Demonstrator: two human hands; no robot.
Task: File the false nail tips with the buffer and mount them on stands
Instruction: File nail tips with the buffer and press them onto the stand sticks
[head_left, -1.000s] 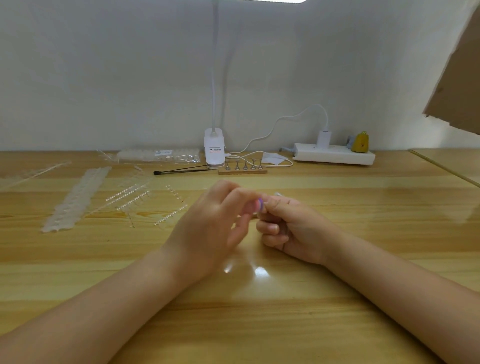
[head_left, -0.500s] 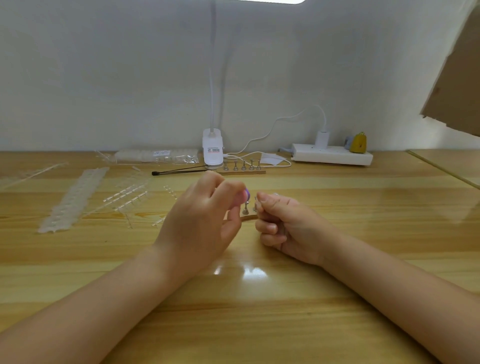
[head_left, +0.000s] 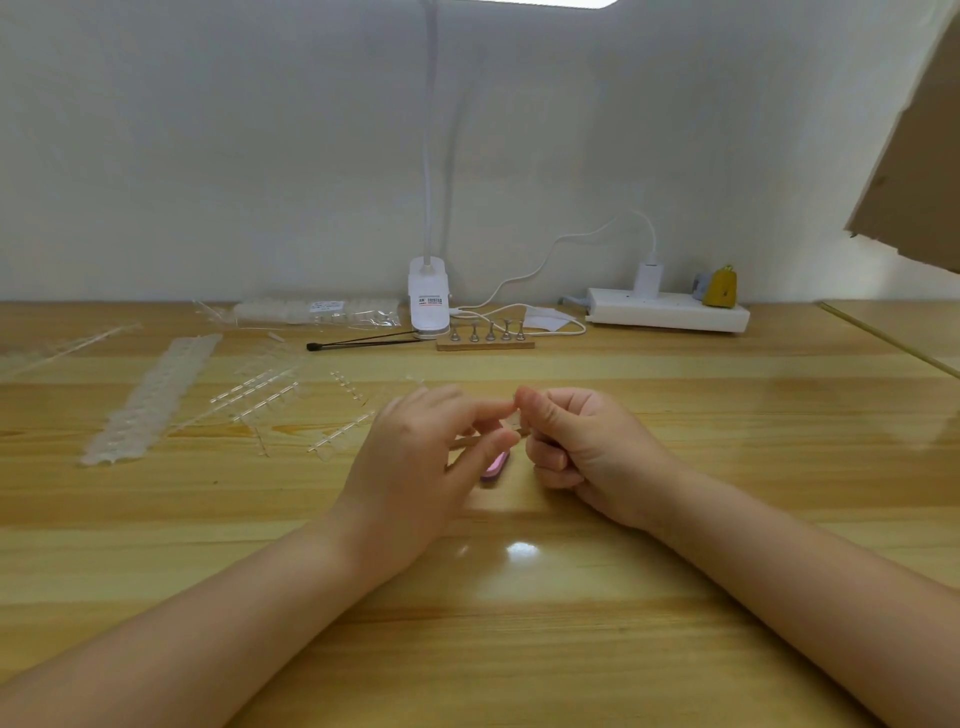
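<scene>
My right hand (head_left: 587, 447) is curled and pinches a small clear nail tip (head_left: 516, 415) between thumb and forefinger. My left hand (head_left: 415, 457) reaches across, and its thumb and forefinger close on the same tip. The pink buffer (head_left: 494, 467) lies on the table under my left fingers, and no finger grips it. A wooden stand base (head_left: 462, 442) shows between my left fingers, mostly hidden. A second wooden stand (head_left: 485, 340) with several metal holders sits at the back by the lamp.
Strips and sprues of clear nail tips (head_left: 150, 395) lie at the left, with a bag of tips (head_left: 317, 312) behind them. A black tool (head_left: 358, 343), the clip lamp (head_left: 428, 304), its cable and a power strip (head_left: 670, 312) line the wall. Cardboard (head_left: 919, 156) hangs at the upper right.
My left hand let the pink buffer down onto the table and brought its fingertips to the tip in my right hand. Both hands sit slightly lower.
</scene>
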